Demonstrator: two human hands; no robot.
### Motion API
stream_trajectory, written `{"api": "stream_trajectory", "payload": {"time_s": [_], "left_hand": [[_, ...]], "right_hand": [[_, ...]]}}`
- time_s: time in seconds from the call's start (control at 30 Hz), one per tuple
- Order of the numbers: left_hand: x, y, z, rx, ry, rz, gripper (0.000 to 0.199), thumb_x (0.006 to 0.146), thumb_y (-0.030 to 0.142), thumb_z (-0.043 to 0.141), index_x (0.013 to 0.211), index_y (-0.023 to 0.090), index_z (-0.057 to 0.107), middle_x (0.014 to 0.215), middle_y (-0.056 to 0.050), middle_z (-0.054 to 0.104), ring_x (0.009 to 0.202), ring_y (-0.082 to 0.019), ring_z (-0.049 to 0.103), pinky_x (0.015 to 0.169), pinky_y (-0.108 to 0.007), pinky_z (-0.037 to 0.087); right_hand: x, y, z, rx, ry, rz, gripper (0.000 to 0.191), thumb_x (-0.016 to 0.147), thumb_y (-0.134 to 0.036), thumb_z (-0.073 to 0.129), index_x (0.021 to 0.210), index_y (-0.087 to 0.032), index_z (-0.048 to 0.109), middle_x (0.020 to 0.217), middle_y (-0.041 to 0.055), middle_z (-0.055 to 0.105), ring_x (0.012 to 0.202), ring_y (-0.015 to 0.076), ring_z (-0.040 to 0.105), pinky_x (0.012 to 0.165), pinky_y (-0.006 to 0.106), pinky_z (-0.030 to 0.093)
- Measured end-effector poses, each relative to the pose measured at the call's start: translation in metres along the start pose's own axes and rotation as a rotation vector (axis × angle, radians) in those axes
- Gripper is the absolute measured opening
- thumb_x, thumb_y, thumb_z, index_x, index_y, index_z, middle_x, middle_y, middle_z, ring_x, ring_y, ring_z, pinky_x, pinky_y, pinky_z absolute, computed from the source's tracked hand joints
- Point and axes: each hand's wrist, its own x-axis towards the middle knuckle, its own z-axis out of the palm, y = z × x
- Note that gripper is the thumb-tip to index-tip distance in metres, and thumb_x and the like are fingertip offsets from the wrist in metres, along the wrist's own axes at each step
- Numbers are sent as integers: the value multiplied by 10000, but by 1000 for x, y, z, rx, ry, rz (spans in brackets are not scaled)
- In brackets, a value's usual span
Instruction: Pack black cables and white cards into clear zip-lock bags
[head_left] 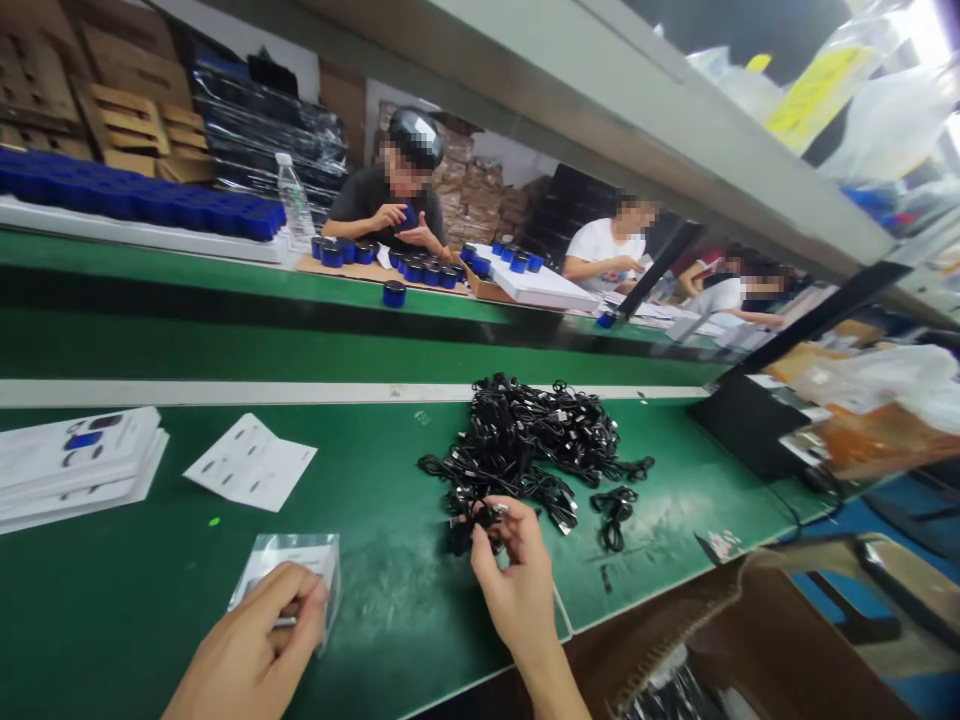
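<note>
My left hand (259,630) is closed at the near edge of a clear plastic bag (300,548), with thumb and fingertips pressed together on it. A printed white sheet shows through the plastic. At the front of a heap of coiled black USB cables (529,435), my right hand (517,580) pinches one black cable (486,514) between thumb and fingers. Its lower part is hard to separate from the cables behind. A single coiled cable (616,515) lies to the right of the heap.
A stack of printed leaflets (82,460) and a loose leaflet (247,462) lie left on the green table (390,620). Beyond a white strip, co-workers sit by blue round containers (394,293). A black box (750,425) stands right; a shelf (525,90) hangs overhead.
</note>
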Motion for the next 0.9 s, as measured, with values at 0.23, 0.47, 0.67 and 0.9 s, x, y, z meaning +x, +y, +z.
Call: {"api": "stream_trajectory", "payload": {"time_s": [0.23, 0.47, 0.67, 0.9], "left_hand": [[1, 8, -9, -6, -69, -82, 247, 800, 443, 452, 659, 250, 512, 581, 69, 560, 519, -110, 592, 520, -166, 446], [3, 1, -10, -52, -77, 1, 209, 831, 375, 459, 682, 243, 525, 669, 41, 565, 551, -115, 592, 573, -176, 521], [6, -8, -17, -49, -161, 11, 239, 876, 401, 419, 738, 241, 529, 757, 26, 549, 662, -125, 620, 647, -180, 530], [4, -11, -14, -6, -123, 67, 222, 879, 390, 427, 750, 246, 535, 814, 23, 564, 669, -110, 616, 652, -165, 527]], "right_hand": [[-7, -23, 22, 354, -196, 233, 231, 776, -208, 624, 984, -194, 524, 719, -1, 623, 651, 145, 645, 619, 239, 521], [-35, -45, 54, 444, -255, 79, 137, 762, -117, 587, 822, -210, 507, 894, 62, 693, 816, 177, 683, 716, 262, 528], [-32, -31, 45, 144, -302, -271, 200, 749, -51, 540, 866, -212, 547, 866, 32, 692, 779, 150, 676, 701, 210, 510], [-27, -38, 33, -147, -635, -199, 572, 772, -45, 554, 1316, -183, 445, 989, 81, 648, 866, 234, 645, 775, 345, 528]]}}
